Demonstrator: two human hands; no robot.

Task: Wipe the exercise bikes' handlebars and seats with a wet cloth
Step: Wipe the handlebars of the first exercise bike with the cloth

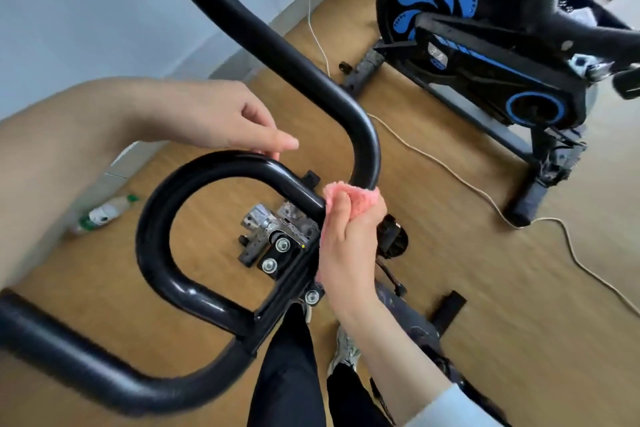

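Right hand (346,246): grip clamped on the pink cloth (360,199), fingers curled round it. Cloth is bunched and pressed against the black handlebar (156,239), right where the inner loop meets the centre clamp. Pale sleeve (450,406) shows at the lower right edge. Under the bar: dark trousers (287,374) and one light shoe (343,350) on the wood floor (485,288).

Left hand (221,118): grip closed lightly on the top of the loop, thumb above, curled fingertips touching the far side of the tube.

Handlebar detail: glossy inner loop, matte outer bars running off to lower left and to top centre. Three bolts (282,245) with washers sit on the clamp plate, with a dusty metal bracket just beyond them.

Past the bar, left: plastic bottle (104,215) with green cap lies on its side near the wall base. Pale cable (450,166) snakes from the wall across the floor to the right edge, passing just beside the foot of the second bike (485,55). That bike stands upper right, well apart from both hands: black frame, blue pattern on the wheel cover (436,0), blue ring on the crank housing. Pale wall (86,10) upper left.
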